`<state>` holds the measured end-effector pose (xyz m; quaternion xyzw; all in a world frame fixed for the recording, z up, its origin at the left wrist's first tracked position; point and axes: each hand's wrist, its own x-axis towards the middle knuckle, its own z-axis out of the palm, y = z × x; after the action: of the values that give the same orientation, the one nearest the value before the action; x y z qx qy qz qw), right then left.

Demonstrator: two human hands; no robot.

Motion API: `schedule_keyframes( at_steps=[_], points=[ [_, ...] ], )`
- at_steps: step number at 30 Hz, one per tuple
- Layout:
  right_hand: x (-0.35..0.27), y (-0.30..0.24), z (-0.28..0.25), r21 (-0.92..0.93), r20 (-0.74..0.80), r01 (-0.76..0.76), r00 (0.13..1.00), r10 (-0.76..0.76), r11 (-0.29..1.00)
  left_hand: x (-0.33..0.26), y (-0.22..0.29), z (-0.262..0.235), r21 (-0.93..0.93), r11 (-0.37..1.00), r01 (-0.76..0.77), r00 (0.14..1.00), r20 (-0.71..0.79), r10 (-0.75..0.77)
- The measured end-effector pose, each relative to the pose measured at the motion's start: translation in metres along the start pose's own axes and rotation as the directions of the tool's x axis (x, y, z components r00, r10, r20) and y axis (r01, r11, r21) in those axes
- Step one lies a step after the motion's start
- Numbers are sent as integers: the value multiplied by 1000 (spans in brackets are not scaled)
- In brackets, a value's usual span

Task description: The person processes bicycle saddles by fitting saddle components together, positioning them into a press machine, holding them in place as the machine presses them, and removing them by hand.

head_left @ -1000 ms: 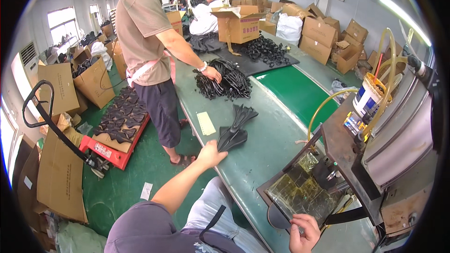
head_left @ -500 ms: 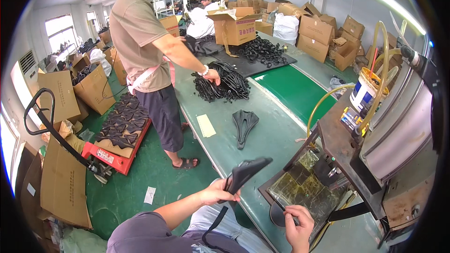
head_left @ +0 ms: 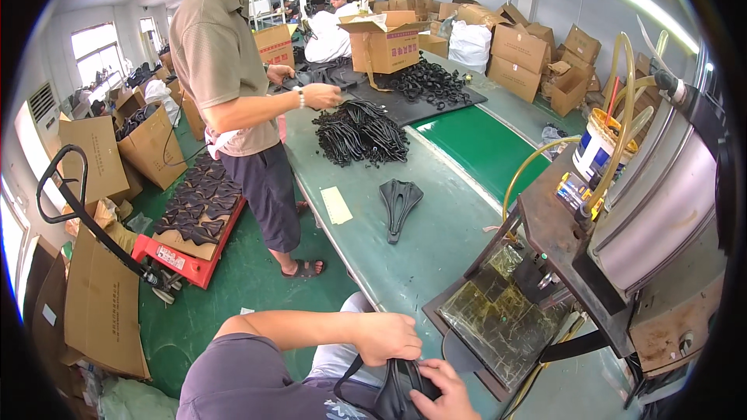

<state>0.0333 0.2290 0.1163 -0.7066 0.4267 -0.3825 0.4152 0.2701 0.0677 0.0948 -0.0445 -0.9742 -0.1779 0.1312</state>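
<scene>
One long green worktable (head_left: 436,241), cardboard boxes (head_left: 537,54) behind

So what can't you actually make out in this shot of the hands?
- Black saddle-shaped part in the head view: both hands, left hand and right hand, cover it, and the lower edge cuts it off.
- Right hand's fingertips: tucked behind the part.
- Black pile on the green table: pieces too small to tell apart.

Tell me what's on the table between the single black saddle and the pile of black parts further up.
In the head view, only bare green table separates the single black saddle from the pile of black parts; the pale paper slip lies off to the saddle's left.
</scene>
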Motion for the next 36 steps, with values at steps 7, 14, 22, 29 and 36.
schedule_keyframes(
  at_steps=[7, 14, 22, 29, 36],
  points=[
    [-8, 19, 40, -21, -287, 0, 958, -6, 1000, -9, -1, 8, 339, 934, 112, 988, -137, -69],
    [-23, 16, 48, -72, -362, -28, 932, 0, 997, 9, -9, 31, 314, 949, 35, 958, -279, 57],
    [-42, 26, 50, -358, -313, -67, 948, -52, 931, 15, -6, 32, 275, 961, -18, 957, -273, 96],
    [-19, 21, 37, -405, -285, 41, 944, -168, 913, 17, -14, 26, 200, 979, 38, 972, -236, 10],
    [-30, 26, 11, -448, -466, -157, 881, -79, 880, 85, -33, 15, 237, 969, 64, 983, -184, -20]
  ],
)
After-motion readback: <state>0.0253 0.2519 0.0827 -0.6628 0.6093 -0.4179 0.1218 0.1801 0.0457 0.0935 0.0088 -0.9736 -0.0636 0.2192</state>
